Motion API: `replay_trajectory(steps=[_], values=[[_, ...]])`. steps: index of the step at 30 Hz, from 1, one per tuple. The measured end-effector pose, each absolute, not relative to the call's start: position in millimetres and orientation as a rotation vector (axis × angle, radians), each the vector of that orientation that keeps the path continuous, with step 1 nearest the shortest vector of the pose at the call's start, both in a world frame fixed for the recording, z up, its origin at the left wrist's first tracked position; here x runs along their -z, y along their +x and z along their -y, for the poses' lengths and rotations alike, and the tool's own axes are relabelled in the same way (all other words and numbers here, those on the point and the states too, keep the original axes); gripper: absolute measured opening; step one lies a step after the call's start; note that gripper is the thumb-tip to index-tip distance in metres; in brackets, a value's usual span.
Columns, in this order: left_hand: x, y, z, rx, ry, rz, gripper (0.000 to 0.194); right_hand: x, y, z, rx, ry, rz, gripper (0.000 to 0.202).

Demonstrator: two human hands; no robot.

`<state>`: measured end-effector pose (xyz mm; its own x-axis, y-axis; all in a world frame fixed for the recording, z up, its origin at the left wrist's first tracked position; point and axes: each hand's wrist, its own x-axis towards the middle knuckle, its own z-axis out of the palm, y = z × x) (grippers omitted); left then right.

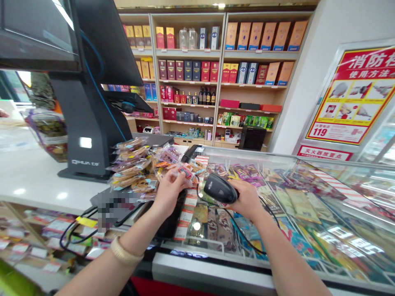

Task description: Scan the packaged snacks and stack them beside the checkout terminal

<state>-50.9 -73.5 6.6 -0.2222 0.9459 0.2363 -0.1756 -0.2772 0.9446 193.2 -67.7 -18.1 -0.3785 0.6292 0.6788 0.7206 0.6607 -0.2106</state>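
My left hand [173, 187] pinches a small clear-wrapped snack packet [187, 172] with red print, at the right edge of a heap of packaged snacks [131, 164]. A black handheld barcode scanner [220, 189] is in my right hand [247, 197], with fingers wrapped round its grip. The scanner's head points left toward the packet, a short gap apart. Its black cable [243, 236] hangs below my right hand over the glass display case. Under my left forearm lies a dark flat device [173, 222], partly covered.
A checkout terminal [89, 102] stands left on the white counter [27, 172], near a wrapped jar [51, 131]. The glass-topped freezer case [293, 197] with several bagged goods extends right. Shelves [188, 53] of boxes and bottles line the back. Loose cables [72, 234] hang at the counter's front.
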Motion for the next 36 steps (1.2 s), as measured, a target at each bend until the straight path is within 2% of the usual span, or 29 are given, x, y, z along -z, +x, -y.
replay_trajectory(steps=[3,5,6,10,12,14,17,19,22,28,36], values=[[-27,-81,51,-1.785,1.573,-1.385,0.033,18,196,66,0.196,-1.046,2.049,0.025],[-41,-106,33,-1.744,1.870,-1.694,0.033,17,199,64,0.213,-1.051,2.003,0.023],[-46,-118,24,-1.659,2.012,-1.860,0.033,17,201,63,0.223,-1.056,1.980,0.024],[-53,-146,8,-0.956,2.248,-2.324,0.037,18,208,60,0.255,-1.077,1.895,0.028],[-49,-144,11,-0.857,2.264,-2.407,0.040,18,211,58,0.261,-1.090,1.856,0.026],[-42,-131,20,-1.000,2.381,-2.327,0.040,17,213,58,0.258,-1.107,1.828,0.023],[-25,-95,36,-1.179,2.657,-1.822,0.033,17,214,57,0.266,-1.123,1.797,0.022],[-11,-64,45,-1.102,2.762,-1.415,0.031,17,215,56,0.276,-1.121,1.779,0.024],[11,-18,51,-0.871,2.841,-1.085,0.033,19,215,55,0.290,-1.110,1.772,0.025],[34,36,41,-0.737,2.844,-0.948,0.040,22,216,53,0.328,-1.071,1.763,0.021],[41,16,33,-0.697,2.796,-0.918,0.041,21,214,54,0.348,-1.115,1.782,0.018]])
